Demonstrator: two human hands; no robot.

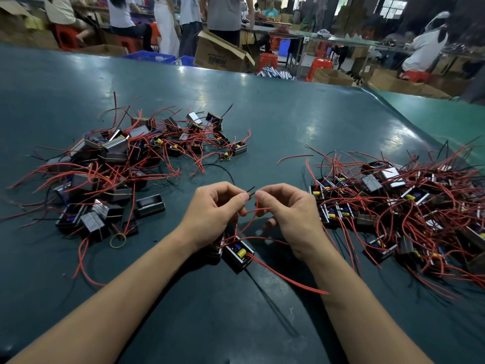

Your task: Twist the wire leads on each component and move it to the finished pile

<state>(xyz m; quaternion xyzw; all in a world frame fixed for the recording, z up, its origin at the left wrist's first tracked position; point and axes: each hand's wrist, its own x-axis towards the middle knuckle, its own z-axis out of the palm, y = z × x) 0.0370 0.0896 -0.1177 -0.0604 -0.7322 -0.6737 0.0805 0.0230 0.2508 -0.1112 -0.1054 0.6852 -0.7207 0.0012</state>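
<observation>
While the left hand [212, 206] and right hand [283, 208] pinch the leads [250, 191] between thumb and forefinger, twisting works best near the fingertips, component [237, 254] hanging below.

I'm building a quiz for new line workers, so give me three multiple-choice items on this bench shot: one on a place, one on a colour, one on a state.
1. Where does the yellow rubber band lie?
A. by the left pile
B. on the right pile
C. on a wrist

2. What colour is the wire tip pinched between both hands?
A. white
B. black
C. green

3. What is the left hand doing?
A. lying flat on the table
B. pinching a wire
C. hanging idle

Answers:
1 A, it lies on the table at the left pile's near edge.
2 B, a thin black end shows between the thumbs.
3 B, like the right hand, its fingers curl onto the wire.
</observation>
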